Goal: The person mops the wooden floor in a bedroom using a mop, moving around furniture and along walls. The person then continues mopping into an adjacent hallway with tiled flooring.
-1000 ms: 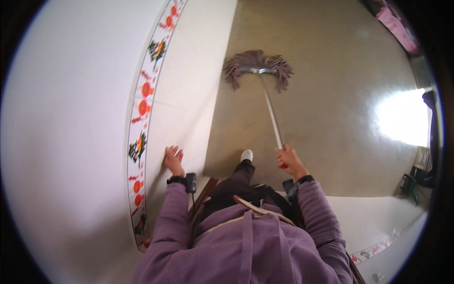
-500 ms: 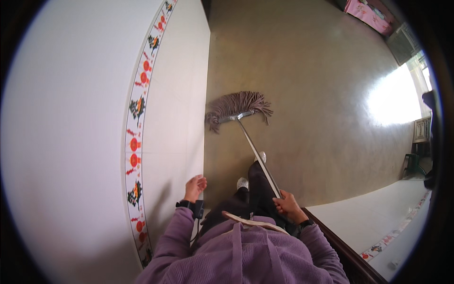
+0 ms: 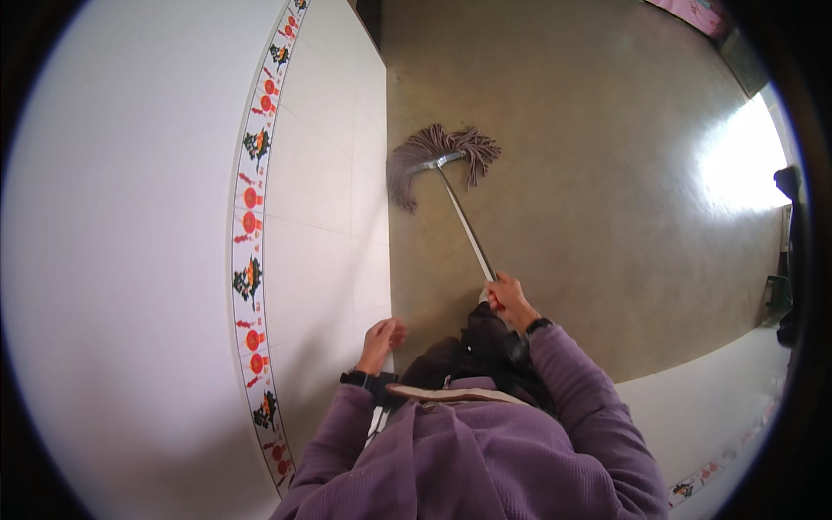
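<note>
My right hand (image 3: 510, 300) is closed round the metal handle (image 3: 468, 230) of a mop, in front of my right leg. From my grip the handle slopes away and to the left. At its far end the mop head (image 3: 433, 144), a fringe of brownish-purple strands on a metal bar, lies spread on the floor, its left side close to the foot of the white wall. My left hand (image 3: 381, 341) hangs beside that wall with nothing in it, its fingers loosely curled and apart. A dark band circles each wrist.
Along the left runs a white tiled wall (image 3: 325, 173) with a decorated border strip (image 3: 250, 221). The smooth brown floor (image 3: 589, 217) stretches ahead and right, with bright glare on the right. Pink cloth (image 3: 693, 13) shows at the far right, a dark green stool (image 3: 777, 299) at the right edge.
The mop head has moved farther from me along the wall, its strands bunching. My right hand has reached forward with the handle. My left hand has shifted slightly right.
</note>
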Demonstrator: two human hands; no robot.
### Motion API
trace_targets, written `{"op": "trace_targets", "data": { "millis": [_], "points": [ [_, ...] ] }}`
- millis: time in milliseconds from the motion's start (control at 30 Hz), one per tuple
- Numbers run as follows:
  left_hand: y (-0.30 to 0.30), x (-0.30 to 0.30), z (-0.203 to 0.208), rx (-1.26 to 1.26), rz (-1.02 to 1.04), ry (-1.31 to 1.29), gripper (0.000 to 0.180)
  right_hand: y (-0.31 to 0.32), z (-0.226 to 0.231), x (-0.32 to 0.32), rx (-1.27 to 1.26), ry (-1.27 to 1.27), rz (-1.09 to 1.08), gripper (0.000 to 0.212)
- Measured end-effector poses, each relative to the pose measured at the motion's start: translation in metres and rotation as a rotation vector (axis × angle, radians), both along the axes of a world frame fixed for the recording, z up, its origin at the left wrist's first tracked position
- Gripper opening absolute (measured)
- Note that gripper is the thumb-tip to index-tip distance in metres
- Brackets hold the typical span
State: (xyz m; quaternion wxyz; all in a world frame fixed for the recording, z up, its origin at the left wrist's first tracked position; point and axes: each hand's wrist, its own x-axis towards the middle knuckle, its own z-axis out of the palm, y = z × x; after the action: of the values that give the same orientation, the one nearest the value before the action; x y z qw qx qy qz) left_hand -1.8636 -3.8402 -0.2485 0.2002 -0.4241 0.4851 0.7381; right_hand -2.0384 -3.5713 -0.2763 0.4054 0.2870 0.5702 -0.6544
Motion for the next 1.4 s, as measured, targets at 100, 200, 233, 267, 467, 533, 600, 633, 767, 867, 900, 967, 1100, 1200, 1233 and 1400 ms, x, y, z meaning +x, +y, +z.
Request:
{"op": "trace_targets", "data": {
  "millis": [100, 200, 233, 267, 467, 533, 600, 633, 767, 867, 900, 967, 1100, 1200, 1233, 1400],
  "points": [
    [-0.007, -0.007, 0.009, 0.052, 0.089, -0.015, 0.027, -0.026, -0.009, -0.078, 0.06, -0.036, -0.021, 0.009],
    [-0.018, -0.004, 0.011, -0.009, 0.137, -0.074, 0.028, -0.064, -0.024, -0.148, 0.022, -0.044, -0.083, 0.009],
    [-0.021, -0.001, 0.011, -0.045, 0.129, -0.065, 0.029, -0.077, -0.03, -0.168, 0.011, -0.051, -0.114, 0.009],
    [-0.027, 0.0, 0.009, -0.018, 0.148, -0.099, 0.03, -0.088, -0.036, -0.185, 0.018, -0.038, -0.102, 0.008],
    [-0.066, -0.039, 0.001, 0.082, 0.151, -0.101, 0.033, -0.119, -0.066, -0.22, 0.042, 0.036, 0.099, 0.008],
    [-0.086, -0.073, -0.007, 0.124, 0.116, -0.067, 0.031, -0.122, -0.071, -0.201, 0.059, -0.015, 0.081, 0.009],
    [-0.107, -0.111, -0.018, 0.135, 0.071, -0.044, 0.029, -0.12, -0.075, -0.172, 0.08, -0.052, 0.096, 0.013],
    [-0.115, -0.129, -0.023, 0.132, -0.002, 0.013, 0.029, -0.121, -0.077, -0.159, 0.11, -0.101, 0.126, 0.016],
    [-0.113, -0.191, -0.053, 0.272, -0.264, 0.03, 0.029, -0.102, -0.083, -0.096, 0.027, -0.232, 0.011, 0.025],
    [-0.083, -0.208, -0.082, 0.393, -0.438, -0.025, 0.029, -0.087, -0.076, -0.047, 0.122, -0.182, 0.042, 0.025],
    [-0.068, -0.209, -0.093, 0.422, -0.487, -0.059, 0.03, -0.08, -0.072, -0.031, 0.051, -0.171, -0.003, 0.024],
    [-0.042, -0.207, -0.115, 0.505, -0.558, -0.13, 0.03, -0.074, -0.066, -0.002, -0.005, -0.189, -0.002, 0.023],
    [0.004, -0.185, -0.159, 0.621, -0.723, -0.234, 0.032, -0.067, -0.062, 0.054, -0.081, -0.145, -0.108, 0.018],
    [0.048, -0.157, -0.188, 0.682, -0.854, -0.363, 0.034, -0.053, -0.053, 0.099, -0.055, -0.145, -0.123, 0.017],
    [0.068, -0.144, -0.197, 0.692, -0.892, -0.411, 0.034, -0.04, -0.048, 0.115, -0.056, -0.133, -0.128, 0.018],
    [0.108, -0.086, -0.223, 0.763, -0.705, -0.591, 0.038, -0.013, -0.02, 0.193, 0.114, -0.124, -0.087, 0.021]
  ]
}}
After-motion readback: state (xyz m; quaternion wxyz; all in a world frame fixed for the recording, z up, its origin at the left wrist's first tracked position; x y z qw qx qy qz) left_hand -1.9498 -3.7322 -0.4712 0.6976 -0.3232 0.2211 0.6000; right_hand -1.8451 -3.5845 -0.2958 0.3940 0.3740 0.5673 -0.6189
